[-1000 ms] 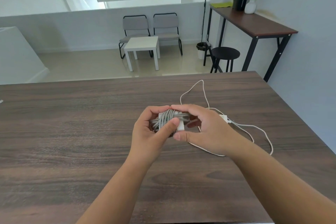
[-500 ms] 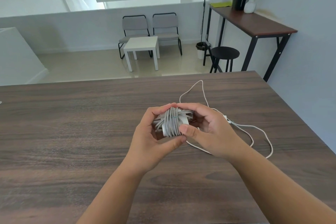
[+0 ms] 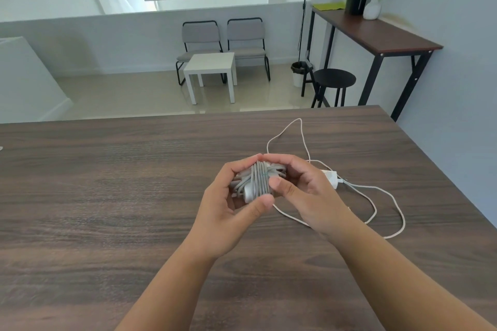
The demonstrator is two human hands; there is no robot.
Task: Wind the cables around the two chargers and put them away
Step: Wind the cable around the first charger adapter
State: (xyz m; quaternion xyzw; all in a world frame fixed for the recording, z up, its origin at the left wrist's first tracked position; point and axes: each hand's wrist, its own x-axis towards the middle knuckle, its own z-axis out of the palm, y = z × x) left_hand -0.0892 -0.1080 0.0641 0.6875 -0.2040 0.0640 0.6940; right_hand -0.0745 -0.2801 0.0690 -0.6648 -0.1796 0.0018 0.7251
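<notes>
A white charger wrapped in many turns of grey cable is held just above the dark wooden table. My left hand cups it from the left and below, thumb on its front edge. My right hand grips its right side, fingers curled over the top. Behind my right hand, a second white charger lies on the table, partly hidden. Its white cable sprawls loose in loops to the right and toward the far edge.
The table's right edge runs close beside the loose cable. Beyond the far edge are a white side table, two grey chairs, a black stool and a tall desk along the right wall.
The wound charger has been turned in my hands, so the cable turns now face me. My right hand has shifted from its front to its right side.
</notes>
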